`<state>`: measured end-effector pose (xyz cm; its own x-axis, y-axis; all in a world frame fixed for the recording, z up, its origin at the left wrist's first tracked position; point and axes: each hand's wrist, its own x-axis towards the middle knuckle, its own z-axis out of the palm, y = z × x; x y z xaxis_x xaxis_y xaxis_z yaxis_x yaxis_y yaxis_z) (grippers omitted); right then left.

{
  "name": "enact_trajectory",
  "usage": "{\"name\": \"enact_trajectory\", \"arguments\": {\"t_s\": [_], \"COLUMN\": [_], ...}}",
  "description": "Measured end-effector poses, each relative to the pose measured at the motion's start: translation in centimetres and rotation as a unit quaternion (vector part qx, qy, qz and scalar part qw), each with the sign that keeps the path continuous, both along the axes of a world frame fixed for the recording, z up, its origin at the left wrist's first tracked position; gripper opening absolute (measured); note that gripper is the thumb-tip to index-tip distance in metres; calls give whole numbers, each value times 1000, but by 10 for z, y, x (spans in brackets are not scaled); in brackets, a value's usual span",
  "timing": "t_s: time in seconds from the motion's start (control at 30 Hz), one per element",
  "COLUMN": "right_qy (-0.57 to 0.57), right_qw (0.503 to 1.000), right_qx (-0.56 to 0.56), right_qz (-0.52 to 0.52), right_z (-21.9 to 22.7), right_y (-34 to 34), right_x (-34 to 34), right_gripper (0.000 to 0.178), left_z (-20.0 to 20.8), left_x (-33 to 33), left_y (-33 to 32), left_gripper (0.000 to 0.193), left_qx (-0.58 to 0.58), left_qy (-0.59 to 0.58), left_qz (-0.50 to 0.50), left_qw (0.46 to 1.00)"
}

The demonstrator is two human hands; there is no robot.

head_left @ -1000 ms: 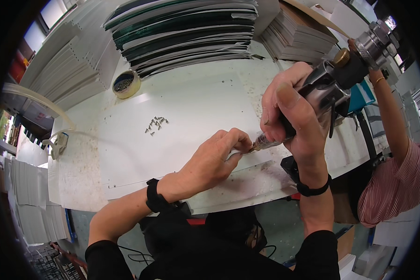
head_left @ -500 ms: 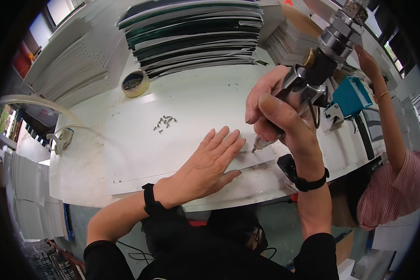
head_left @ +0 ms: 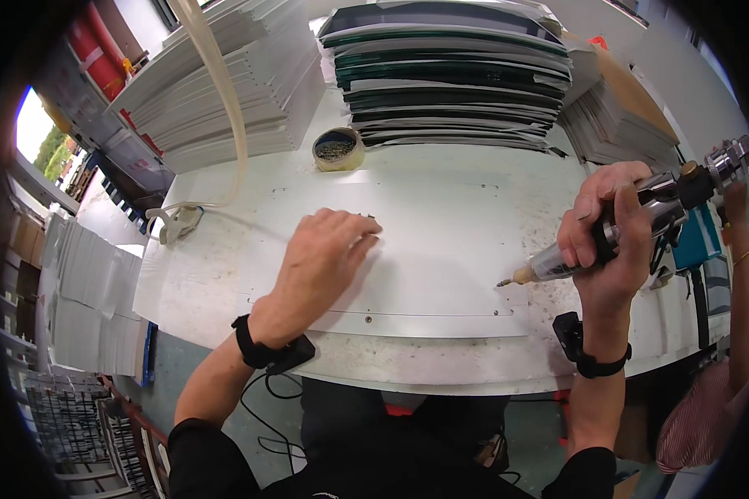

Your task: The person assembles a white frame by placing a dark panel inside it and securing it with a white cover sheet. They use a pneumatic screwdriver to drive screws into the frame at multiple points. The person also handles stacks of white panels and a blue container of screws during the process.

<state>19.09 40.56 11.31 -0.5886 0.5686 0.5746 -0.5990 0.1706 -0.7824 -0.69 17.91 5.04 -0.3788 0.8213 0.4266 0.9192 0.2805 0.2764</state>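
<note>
My right hand [head_left: 612, 229] is wrapped round a pneumatic screwdriver [head_left: 549, 264], tilted with its bit pointing left and down, apart from the seated screw [head_left: 496, 313] near the panel's right corner. Flat in front of me lies a white panel [head_left: 441, 249]. Another screw [head_left: 369, 319] sits along its near edge. My left hand [head_left: 320, 258] is curled over the loose screws, thumb and forefinger pinched together. Only a bit of that pile shows past the fingers; whatever is between the fingertips is hidden.
A round tub of small screws [head_left: 338, 151] stands behind the panel. Tall stacks of white sheets [head_left: 233, 91] and dark green-edged panels [head_left: 449, 83] line the back. A pale hose [head_left: 235, 116] hangs at left near a white clamp [head_left: 175, 223]. Another person's arm [head_left: 739, 274] is at far right.
My left hand has gone from lying flat on the panel to curling over the loose screws. The screwdriver's bit has lifted off the panel's right corner. The view has shifted left.
</note>
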Motion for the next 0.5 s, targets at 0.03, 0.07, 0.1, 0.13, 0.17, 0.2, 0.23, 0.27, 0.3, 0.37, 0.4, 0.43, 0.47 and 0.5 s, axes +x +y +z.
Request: {"name": "enact_trajectory", "arguments": {"t_s": [0.03, 0.07, 0.1, 0.13, 0.17, 0.2, 0.23, 0.27, 0.3, 0.37, 0.4, 0.43, 0.47, 0.5], "right_qy": [4, 9, 10, 9, 9, 8, 13, 17, 21, 25, 25, 27, 28, 31], "right_qw": [1000, 1000, 1000, 1000, 1000, 1000, 1000, 1000, 1000, 999, 999, 999, 999, 999], "right_qx": [-2, -4, -18, -19, -20, -21, -14, -10, -6, -11, -13, -16, -18, -16], "right_qz": [0, 5, 10, 9, 7, 5, 16, 16, 16, 21, 19, 19, 18, 22], "right_z": [0, -1, -1, -2, -4, -6, -10, -12, -14, -14, -15, -15, -15, -15], "right_y": [1, 1, 0, -1, 0, 1, 6, 8, 9, 11, 11, 11, 12, 13], "right_x": [-1, -3, -4, -4, -3, -2, 1, 2, 2, 2, 3, 2, 3, 3], "right_gripper": [23, 23, 23, 23, 22, 22, 22, 22, 22, 22, 22, 22, 22, 22], "left_z": [1, -2, -4, -5, -5, -5, -3, -2, -5, -9, -9, -9, -9, -9], "left_x": [-18, -35, -46, -54, -58, -58, -53, -48, -44, -36, -34, -31, -29, -27], "left_y": [-2, -7, -14, -19, -24, -31, -35, -39, -41, -43, -41, -39, -37, -35], "left_gripper": [12, 12, 12, 12, 13, 14, 15, 16, 16, 16, 15, 14, 13, 12], "left_qx": [6, 12, 15, 16, 18, -3, -21, -39, -31, -12, -19, -25, -32, -32], "left_qy": [-30, -59, -42, -26, -10, -21, -34, -46, -57, -78, -84, -91, -97, -76], "left_qz": [20, 44, 48, 52, 56, 71, 82, 93, 86, 73, 79, 87, 94, 81], "left_qw": [999, 997, 998, 998, 998, 997, 996, 994, 994, 994, 993, 992, 990, 993]}}
